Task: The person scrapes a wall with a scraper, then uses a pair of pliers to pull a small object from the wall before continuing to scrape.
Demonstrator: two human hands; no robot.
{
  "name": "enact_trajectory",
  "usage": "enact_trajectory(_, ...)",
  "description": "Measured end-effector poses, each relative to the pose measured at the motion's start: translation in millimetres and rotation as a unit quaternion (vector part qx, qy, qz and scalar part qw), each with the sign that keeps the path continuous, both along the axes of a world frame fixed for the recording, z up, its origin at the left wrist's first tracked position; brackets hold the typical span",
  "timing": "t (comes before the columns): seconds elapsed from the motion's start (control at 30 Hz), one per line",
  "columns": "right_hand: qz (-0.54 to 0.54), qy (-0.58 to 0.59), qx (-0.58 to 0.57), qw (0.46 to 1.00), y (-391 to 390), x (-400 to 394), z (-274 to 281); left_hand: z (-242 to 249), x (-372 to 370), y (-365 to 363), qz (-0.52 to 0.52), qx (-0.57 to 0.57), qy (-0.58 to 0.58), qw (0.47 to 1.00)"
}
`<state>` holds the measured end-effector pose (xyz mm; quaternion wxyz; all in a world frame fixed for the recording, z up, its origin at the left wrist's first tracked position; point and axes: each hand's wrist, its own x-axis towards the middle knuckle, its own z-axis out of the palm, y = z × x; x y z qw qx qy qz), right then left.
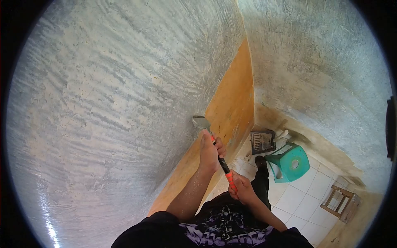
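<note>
A long-handled scraper [224, 165] with a black and orange-red handle slants across the middle of the view. Its flat metal blade [201, 121] lies at the grey, streaked wall [124, 91], close to the edge of an orange painted patch [233, 91]. My left hand [209, 151] is closed round the handle just below the blade, thumb stretched along it. Farther down, near my body, my right hand [243, 189] wraps the orange-red end of the handle.
A second wall [314, 70] meets the first in a corner. On the white tiled floor [291, 198] stand a green plastic stool [294, 165] and a small wooden stool [339, 202]. A black paint tray [263, 141] with a roller [282, 135] lies in the corner beside my foot.
</note>
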<state>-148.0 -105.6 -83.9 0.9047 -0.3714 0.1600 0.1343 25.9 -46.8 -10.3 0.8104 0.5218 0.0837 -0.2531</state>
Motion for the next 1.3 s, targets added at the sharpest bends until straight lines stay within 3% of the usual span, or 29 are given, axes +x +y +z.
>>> enact_trajectory(1.3,-0.012,0.035,-0.011,0.999,-27.6,18.8,24.2,4.1,18.9,-30.2,0.001,0.040,-0.033,0.999)
